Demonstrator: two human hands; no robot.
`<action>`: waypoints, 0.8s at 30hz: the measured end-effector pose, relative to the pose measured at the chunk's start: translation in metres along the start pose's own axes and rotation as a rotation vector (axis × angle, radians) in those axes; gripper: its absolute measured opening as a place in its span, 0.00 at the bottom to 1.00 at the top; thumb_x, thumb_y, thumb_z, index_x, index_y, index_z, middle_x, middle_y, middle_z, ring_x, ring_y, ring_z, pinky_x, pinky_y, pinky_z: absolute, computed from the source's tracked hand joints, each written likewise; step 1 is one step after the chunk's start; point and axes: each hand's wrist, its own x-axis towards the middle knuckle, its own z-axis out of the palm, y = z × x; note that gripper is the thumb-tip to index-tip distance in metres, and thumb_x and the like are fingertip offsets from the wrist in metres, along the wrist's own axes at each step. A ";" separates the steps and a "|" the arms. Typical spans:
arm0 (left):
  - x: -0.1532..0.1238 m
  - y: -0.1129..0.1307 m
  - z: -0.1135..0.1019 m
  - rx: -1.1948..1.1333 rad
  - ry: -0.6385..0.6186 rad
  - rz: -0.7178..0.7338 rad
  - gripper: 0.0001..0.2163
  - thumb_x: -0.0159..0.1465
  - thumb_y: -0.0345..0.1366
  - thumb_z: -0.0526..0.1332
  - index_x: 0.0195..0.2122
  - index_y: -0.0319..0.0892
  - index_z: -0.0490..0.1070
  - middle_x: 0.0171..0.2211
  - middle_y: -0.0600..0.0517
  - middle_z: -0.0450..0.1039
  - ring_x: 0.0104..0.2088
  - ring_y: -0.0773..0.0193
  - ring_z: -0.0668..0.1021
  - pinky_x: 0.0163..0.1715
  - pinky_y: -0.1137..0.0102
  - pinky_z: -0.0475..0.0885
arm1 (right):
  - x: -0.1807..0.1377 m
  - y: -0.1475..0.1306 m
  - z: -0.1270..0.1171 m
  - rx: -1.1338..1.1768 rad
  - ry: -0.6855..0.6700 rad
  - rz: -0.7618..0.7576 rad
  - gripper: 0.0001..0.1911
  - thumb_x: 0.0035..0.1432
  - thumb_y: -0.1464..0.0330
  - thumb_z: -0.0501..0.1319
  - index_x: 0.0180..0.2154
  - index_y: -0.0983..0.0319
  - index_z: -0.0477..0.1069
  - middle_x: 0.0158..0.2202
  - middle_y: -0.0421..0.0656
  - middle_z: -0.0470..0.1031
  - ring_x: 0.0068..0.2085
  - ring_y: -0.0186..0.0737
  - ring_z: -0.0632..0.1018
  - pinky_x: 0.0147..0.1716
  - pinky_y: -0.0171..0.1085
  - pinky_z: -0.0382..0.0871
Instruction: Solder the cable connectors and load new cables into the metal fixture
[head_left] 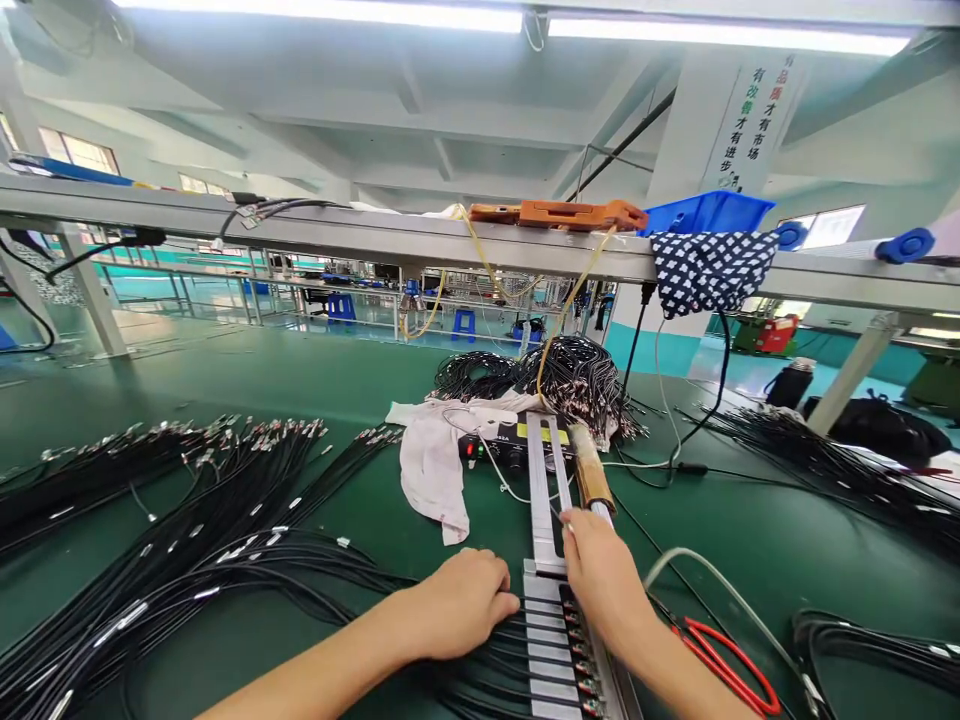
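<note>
My left hand [459,602] lies fist-like, knuckles up, on a row of black cables [225,560] that run into a metal fixture [553,640] with several slots. My right hand [600,570] grips a soldering iron [591,470] with a brown wooden handle, its tip near the fixture's long metal rails [541,480]. Connector ends [577,650] sit lined up along the fixture's right side, close under my right wrist.
A white cloth [433,455] and a small black control box [499,445] lie behind the fixture. Coiled black cable bundles [570,380] sit further back and at right [825,460]. Red-handled scissors [731,665] lie at lower right. An overhead shelf [375,235] carries orange tools [570,213] and a blue bin [709,212].
</note>
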 end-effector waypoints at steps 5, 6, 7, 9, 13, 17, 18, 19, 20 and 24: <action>0.023 0.002 -0.010 -0.001 -0.189 -0.068 0.14 0.67 0.38 0.56 0.28 0.36 0.74 0.31 0.41 0.77 0.35 0.50 0.79 0.38 0.62 0.71 | -0.059 0.022 0.022 0.179 0.161 -0.073 0.23 0.66 0.70 0.41 0.48 0.69 0.72 0.46 0.54 0.77 0.48 0.46 0.78 0.47 0.42 0.73; 0.028 0.002 -0.011 -0.015 -0.234 -0.093 0.16 0.66 0.38 0.55 0.24 0.38 0.72 0.26 0.44 0.76 0.31 0.53 0.78 0.35 0.64 0.72 | -0.062 0.024 0.026 0.213 0.199 -0.068 0.24 0.66 0.69 0.40 0.49 0.70 0.71 0.46 0.55 0.77 0.48 0.46 0.78 0.47 0.42 0.74; 0.032 0.001 -0.013 -0.039 -0.278 -0.125 0.17 0.67 0.37 0.54 0.21 0.39 0.69 0.23 0.48 0.73 0.27 0.57 0.77 0.31 0.66 0.72 | -0.063 0.026 0.029 0.244 0.234 -0.060 0.25 0.66 0.69 0.39 0.49 0.70 0.70 0.46 0.55 0.77 0.47 0.45 0.78 0.46 0.42 0.74; 0.037 0.002 -0.017 -0.103 -0.354 -0.186 0.20 0.68 0.38 0.52 0.18 0.41 0.65 0.18 0.53 0.69 0.20 0.63 0.73 0.26 0.70 0.71 | -0.061 0.026 0.032 0.297 0.288 -0.044 0.25 0.66 0.69 0.38 0.49 0.70 0.70 0.46 0.54 0.78 0.47 0.45 0.79 0.46 0.42 0.75; 0.041 0.004 -0.025 -0.192 -0.458 -0.237 0.24 0.70 0.41 0.52 0.16 0.40 0.65 0.15 0.55 0.67 0.17 0.67 0.69 0.26 0.71 0.70 | -0.056 0.025 0.031 0.367 0.339 -0.049 0.25 0.64 0.70 0.39 0.47 0.69 0.72 0.44 0.54 0.79 0.45 0.45 0.80 0.44 0.43 0.76; 0.044 0.001 -0.025 -0.274 -0.575 -0.307 0.24 0.70 0.43 0.53 0.18 0.40 0.69 0.14 0.54 0.67 0.15 0.66 0.68 0.22 0.70 0.67 | -0.055 0.026 0.027 0.407 0.344 -0.050 0.25 0.63 0.70 0.40 0.46 0.69 0.73 0.41 0.53 0.79 0.42 0.45 0.80 0.40 0.42 0.77; 0.044 0.000 -0.023 -0.306 -0.602 -0.321 0.24 0.71 0.45 0.52 0.20 0.40 0.70 0.14 0.53 0.69 0.15 0.66 0.69 0.21 0.71 0.67 | -0.055 0.026 0.026 0.415 0.342 -0.047 0.25 0.63 0.70 0.40 0.46 0.68 0.73 0.41 0.53 0.79 0.42 0.45 0.80 0.40 0.42 0.77; 0.045 -0.002 -0.022 -0.338 -0.624 -0.330 0.25 0.71 0.47 0.50 0.21 0.40 0.71 0.15 0.52 0.70 0.15 0.65 0.70 0.20 0.70 0.66 | -0.055 0.026 0.025 0.422 0.338 -0.046 0.25 0.63 0.70 0.40 0.47 0.68 0.73 0.42 0.53 0.79 0.42 0.45 0.80 0.40 0.43 0.77; 0.046 -0.004 -0.020 -0.368 -0.639 -0.334 0.26 0.71 0.49 0.48 0.23 0.40 0.72 0.17 0.51 0.72 0.15 0.64 0.71 0.20 0.70 0.66 | -0.055 0.025 0.024 0.428 0.334 -0.043 0.25 0.63 0.70 0.40 0.47 0.68 0.73 0.42 0.53 0.79 0.43 0.45 0.80 0.41 0.43 0.77; 0.043 -0.007 -0.015 -0.432 -0.637 -0.336 0.30 0.69 0.57 0.47 0.21 0.39 0.70 0.16 0.49 0.71 0.13 0.64 0.69 0.17 0.70 0.64 | -0.055 0.025 0.024 0.437 0.318 -0.022 0.25 0.64 0.70 0.40 0.47 0.67 0.73 0.43 0.53 0.78 0.44 0.47 0.80 0.41 0.44 0.77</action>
